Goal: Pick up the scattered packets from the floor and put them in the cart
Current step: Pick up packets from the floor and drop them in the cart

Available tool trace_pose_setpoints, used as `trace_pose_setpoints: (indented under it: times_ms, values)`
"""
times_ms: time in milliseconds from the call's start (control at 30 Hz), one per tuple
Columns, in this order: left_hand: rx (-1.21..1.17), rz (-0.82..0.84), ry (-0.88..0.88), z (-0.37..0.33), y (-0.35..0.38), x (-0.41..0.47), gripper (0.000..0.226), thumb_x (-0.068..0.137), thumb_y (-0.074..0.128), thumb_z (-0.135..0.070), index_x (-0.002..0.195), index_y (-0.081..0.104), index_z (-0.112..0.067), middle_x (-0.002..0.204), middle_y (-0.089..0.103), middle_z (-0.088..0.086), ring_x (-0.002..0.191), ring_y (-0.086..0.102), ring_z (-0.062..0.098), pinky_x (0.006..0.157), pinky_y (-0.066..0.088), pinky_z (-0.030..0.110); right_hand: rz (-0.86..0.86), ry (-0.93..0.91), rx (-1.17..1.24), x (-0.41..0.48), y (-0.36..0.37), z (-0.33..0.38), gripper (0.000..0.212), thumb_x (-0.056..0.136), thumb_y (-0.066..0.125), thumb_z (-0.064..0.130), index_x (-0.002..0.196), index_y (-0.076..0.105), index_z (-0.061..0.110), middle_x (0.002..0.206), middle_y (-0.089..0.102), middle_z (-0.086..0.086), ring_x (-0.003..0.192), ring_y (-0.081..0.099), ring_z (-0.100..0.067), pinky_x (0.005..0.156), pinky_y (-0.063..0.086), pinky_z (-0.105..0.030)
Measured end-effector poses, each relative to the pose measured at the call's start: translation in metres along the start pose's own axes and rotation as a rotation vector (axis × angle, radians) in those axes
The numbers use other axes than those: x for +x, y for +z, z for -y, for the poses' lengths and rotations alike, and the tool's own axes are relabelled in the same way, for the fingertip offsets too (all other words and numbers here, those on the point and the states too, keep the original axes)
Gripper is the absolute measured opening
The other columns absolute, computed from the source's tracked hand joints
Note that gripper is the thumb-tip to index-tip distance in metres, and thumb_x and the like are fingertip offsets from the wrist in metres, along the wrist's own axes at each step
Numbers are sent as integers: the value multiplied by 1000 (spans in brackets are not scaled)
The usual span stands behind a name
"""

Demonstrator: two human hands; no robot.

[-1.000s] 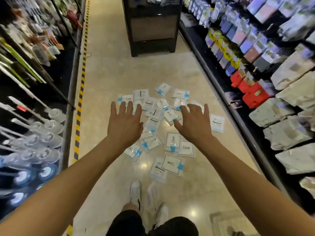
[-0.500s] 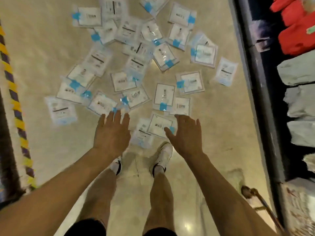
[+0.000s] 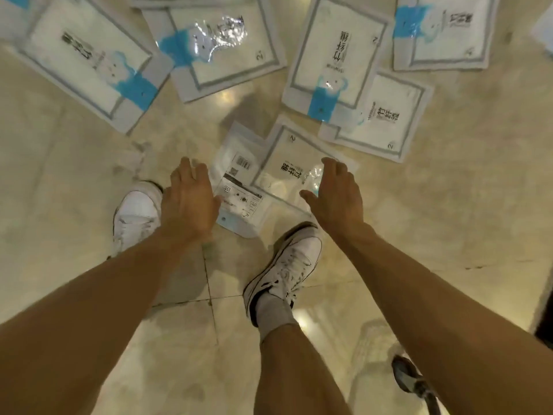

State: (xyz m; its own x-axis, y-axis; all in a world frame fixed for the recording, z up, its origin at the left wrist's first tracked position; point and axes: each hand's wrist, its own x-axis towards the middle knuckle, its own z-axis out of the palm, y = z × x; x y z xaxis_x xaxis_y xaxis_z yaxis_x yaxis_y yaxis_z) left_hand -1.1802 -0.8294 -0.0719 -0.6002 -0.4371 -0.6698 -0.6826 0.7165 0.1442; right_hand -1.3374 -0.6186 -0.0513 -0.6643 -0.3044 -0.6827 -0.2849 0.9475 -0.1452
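Several white packets with blue tabs lie scattered on the beige floor. Nearest me are a front-side-up packet [image 3: 287, 169] and, partly under it, a packet lying label-side up [image 3: 239, 202]. My left hand [image 3: 188, 202] hovers with fingers spread at the left edge of the label-side packet, holding nothing. Fingers relaxed, my right hand [image 3: 335, 193] is over the right part of the front-side-up packet; whether it touches is unclear. More packets [image 3: 335, 55] [image 3: 89, 58] lie farther out. A cart wheel [image 3: 407, 375] shows at the lower right.
My two white shoes [image 3: 136, 214] [image 3: 284, 271] stand on the tiled floor just behind the nearest packets. A dark shelf base [image 3: 546, 322] edges the right side. Bare floor [image 3: 463, 205] lies to the right of the packets.
I have bent down much closer to the floor, so the packets look far larger. Both hands have dropped to the two nearest packets by my feet.
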Motion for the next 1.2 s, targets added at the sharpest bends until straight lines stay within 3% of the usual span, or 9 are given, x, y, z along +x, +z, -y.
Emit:
trace_pose_setpoints:
  times_ms: [200,433,500,633,767,867,933,1033,1200]
  values:
    - [-293,-93,-167,-5,54,47,96,75,91,-28,143,25,-15,132,39,12,119,44,34,79,52,53,-94,19,-4,88,37,-16,79,86,82,44,146,46,9,144,50,-14,132,49,-33,113,39,-40]
    - [-318,18,-243,-1,68,56,50,79,84,-33,115,56,-12,112,58,10,106,55,34,91,48,48,-89,42,-84,97,43,-26,56,82,84,47,118,58,12,118,56,-10,111,51,-32,87,43,-42]
    - [-253,90,-191,-1,63,54,42,84,77,-38,115,65,-13,112,58,12,108,55,34,92,49,47,-36,27,-55,91,32,-27,46,87,79,45,112,57,13,116,56,-8,107,53,-30,79,45,-42]
    - [-522,235,-110,2,32,38,43,88,74,-25,128,62,-22,121,70,5,110,65,28,93,55,45,76,-18,-22,62,-9,-26,31,101,63,37,118,46,18,99,61,-4,80,53,-29,70,41,-39]
    - [-740,264,-11,1,-41,10,63,86,78,-9,142,52,-23,131,67,-1,119,64,21,100,53,41,32,-44,147,10,-70,-29,21,104,57,28,119,48,16,97,66,-9,81,59,-34,69,40,-38]
    - [-800,256,-4,-8,-127,-20,58,88,77,-3,140,55,-17,125,68,-7,106,68,8,83,54,18,-57,31,476,-42,-132,-22,15,103,58,17,115,54,10,104,67,0,87,63,-27,69,52,-37]
    - [-855,254,-2,-14,-194,-47,53,88,77,-4,135,58,-19,116,70,-15,96,69,-6,76,55,12,-111,81,676,-81,-184,-17,13,100,59,8,113,57,8,105,70,-3,88,68,-21,67,56,-26]
    - [-920,226,32,-23,-306,-94,57,85,79,-2,134,59,-21,118,73,-13,104,71,0,86,58,25,-115,135,924,-142,-274,-9,24,98,63,4,112,64,23,102,75,9,85,74,-4,65,58,-19]
    - [-964,208,184,-54,-488,-195,62,83,79,2,137,58,-19,127,73,-4,114,71,15,94,57,38,-144,83,1105,-256,-421,7,27,97,67,2,112,69,24,103,80,2,93,77,-18,75,62,-32]
